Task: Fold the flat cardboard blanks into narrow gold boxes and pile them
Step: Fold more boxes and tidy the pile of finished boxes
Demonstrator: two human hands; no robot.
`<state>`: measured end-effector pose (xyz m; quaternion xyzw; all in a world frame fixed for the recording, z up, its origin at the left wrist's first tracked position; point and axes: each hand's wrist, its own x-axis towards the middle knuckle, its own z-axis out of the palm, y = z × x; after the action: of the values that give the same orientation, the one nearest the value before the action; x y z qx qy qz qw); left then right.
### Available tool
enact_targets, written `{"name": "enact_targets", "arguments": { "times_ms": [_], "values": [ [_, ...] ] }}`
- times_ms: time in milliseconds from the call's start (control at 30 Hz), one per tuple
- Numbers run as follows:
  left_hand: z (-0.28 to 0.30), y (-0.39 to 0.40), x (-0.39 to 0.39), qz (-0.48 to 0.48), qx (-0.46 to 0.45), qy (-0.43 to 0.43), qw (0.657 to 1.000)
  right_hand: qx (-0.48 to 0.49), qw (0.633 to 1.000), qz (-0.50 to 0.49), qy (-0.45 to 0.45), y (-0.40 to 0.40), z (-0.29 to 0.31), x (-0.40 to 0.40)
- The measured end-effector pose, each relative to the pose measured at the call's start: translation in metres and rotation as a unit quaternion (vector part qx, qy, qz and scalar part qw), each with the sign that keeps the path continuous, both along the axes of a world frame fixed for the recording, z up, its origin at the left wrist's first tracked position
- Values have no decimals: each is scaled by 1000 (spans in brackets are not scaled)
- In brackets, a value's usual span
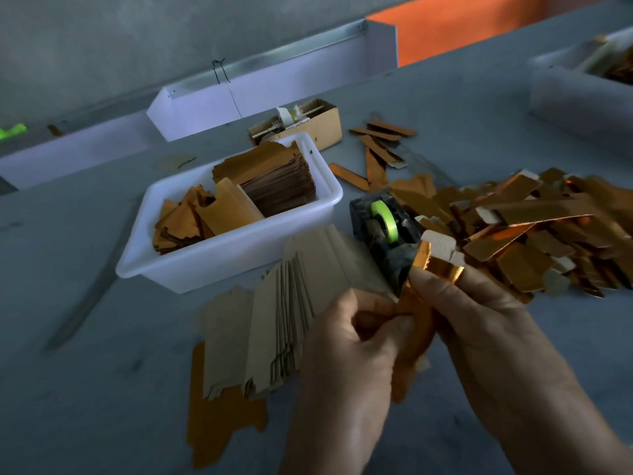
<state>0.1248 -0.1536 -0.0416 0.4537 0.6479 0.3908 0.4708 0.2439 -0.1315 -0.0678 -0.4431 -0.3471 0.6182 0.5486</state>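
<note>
While both hands grip one gold box at lower centre, its long axis runs up-right — open end flaps toward the folded pile. Left hand pinches the lower end; right hand, nearer the pile, grips the upper — blanks lie left.

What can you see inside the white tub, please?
The white tub holds a dense stack of gold blanks on edge and looser ones lying left. Its floor is covered.

The box in the hands is looking like shiny gold card, plain white inside. The fanned blanks are showing dull brown card. The tub is looking like smooth white plastic. The table is looking grey and matt.
</note>
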Motion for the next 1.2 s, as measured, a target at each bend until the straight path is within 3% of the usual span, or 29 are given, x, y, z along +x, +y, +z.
{"name": "enact_targets", "arguments": {
  "times_ms": [67, 133, 233, 367, 433, 500, 600, 800, 1033, 1200],
  "values": [
    [-8, -1, 8, -14, -15, -124, 992, -20, 1000, 9, 19, 2, -2, 4],
    [-7, 4, 3, -32, -22, -189, 981, -47, 997, 27, 58, 4, -3, 9],
    [-8, 3, 6, -56, -12, -218, 974, -71, 993, 49, 84, 7, -2, 13],
    [-10, 9, 11, 2, 20, -152, 988, -30, 998, 47, 28, 10, 1, 19],
    [-12, 14, 10, 57, 47, -135, 988, 16, 993, -22, -116, 16, 2, 25],
    [-15, 19, 7, 86, 62, -102, 989, 51, 960, -102, -255, 24, 2, 33],
    [-22, 26, 6, 122, 52, -98, 986, 84, 922, -71, -372, 40, 1, 39],
    [-32, 32, 13, 152, 51, -70, 985, 84, 913, 23, -399, 55, -6, 35],
    [-33, 38, 19, 137, 87, -31, 986, 62, 915, 16, -398, 62, -13, 26],
    [-35, 40, 23, 127, 60, -36, 989, 42, 931, 13, -364, 65, -14, 23]
  ]
}}
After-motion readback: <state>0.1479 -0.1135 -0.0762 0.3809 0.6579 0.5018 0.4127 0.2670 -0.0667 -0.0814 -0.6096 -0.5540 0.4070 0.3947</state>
